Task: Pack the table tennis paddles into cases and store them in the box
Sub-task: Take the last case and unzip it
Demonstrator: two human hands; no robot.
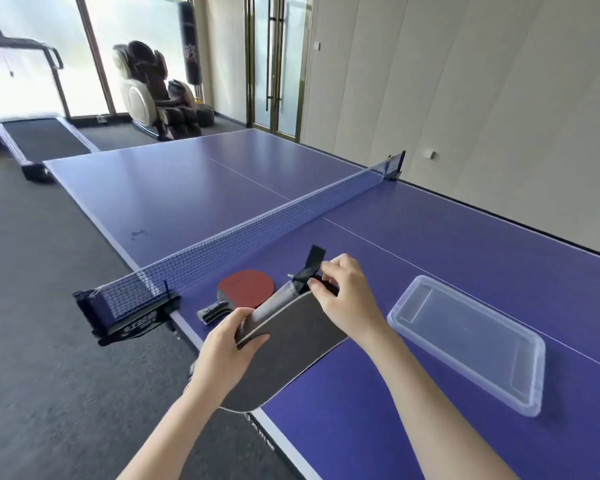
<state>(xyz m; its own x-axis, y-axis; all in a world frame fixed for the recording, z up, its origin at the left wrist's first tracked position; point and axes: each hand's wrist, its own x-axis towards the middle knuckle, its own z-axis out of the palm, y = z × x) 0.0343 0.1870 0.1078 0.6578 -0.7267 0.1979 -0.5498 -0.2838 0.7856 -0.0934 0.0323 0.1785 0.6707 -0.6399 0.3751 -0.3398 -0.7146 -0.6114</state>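
Note:
A grey paddle case [291,344] with a pale piped edge lies tilted over the near left edge of the blue table tennis table [413,271]. My left hand [227,355] grips its near upper edge. At the case's far end, my right hand [343,296] pinches the top by the black strap [310,266], which sticks up. A red-faced paddle [245,289] with a black handle lies flat on the table just beyond the case, next to the net. A clear plastic box [471,341] sits open and empty to the right.
The net [274,223] crosses the table with its black clamp [129,317] at the near left edge. Grey carpet floor lies left of the table. A treadmill [42,133], a massage chair [160,95] and a punching bag stand far back.

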